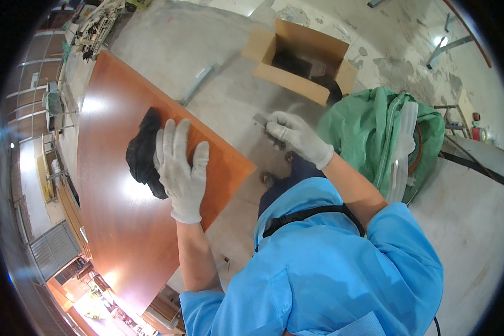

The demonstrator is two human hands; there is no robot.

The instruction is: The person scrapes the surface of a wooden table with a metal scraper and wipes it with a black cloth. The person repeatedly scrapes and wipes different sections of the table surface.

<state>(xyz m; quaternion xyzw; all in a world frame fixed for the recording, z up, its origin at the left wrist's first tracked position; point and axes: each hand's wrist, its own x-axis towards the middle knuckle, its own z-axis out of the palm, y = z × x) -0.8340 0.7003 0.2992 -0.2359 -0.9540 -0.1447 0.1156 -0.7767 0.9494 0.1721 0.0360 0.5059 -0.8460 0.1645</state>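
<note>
My left hand (182,171), in a pale work glove, lies with its fingers stretched out at the edge of a glossy red-brown wooden tabletop (117,123). A crumpled black cloth (145,157) is right beside it, touching the side of the glove. My right hand (299,137), also gloved, is off the table's right side, closed round a small flat grey piece (260,120). That piece sticks out to the left past the fingertips; its exact kind does not show. A darker part below the fingers is blurred.
An open cardboard box (302,61) with dark things inside stands on the floor ahead. To my right is a large green sack (369,134) with a clear plastic strip (403,151) against it. A grey metal leg (197,84) juts out beyond the tabletop's right edge.
</note>
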